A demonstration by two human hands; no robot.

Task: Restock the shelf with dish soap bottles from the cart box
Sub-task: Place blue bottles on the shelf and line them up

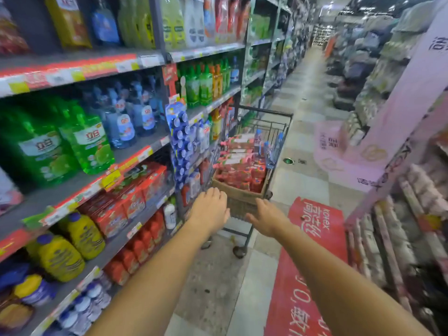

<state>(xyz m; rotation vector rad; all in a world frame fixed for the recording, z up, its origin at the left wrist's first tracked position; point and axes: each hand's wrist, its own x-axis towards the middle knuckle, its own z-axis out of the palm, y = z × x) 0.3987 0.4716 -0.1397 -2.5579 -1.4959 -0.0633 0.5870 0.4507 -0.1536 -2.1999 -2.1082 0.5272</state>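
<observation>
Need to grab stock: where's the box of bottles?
Head view, centre: the cardboard box sits in the cart, just beyond both hands, beside the left shelving.

Head camera looks forward and down the aisle floor [298, 132].

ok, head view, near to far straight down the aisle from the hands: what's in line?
left hand and right hand → cardboard box in the shopping cart → red dish soap bottles → blue-capped bottles → cart's far wire wall → open aisle floor

Shelf [135, 163] left; cart [264, 132] ahead; box [238, 191] in cart; bottles [240, 163] in box.
</observation>
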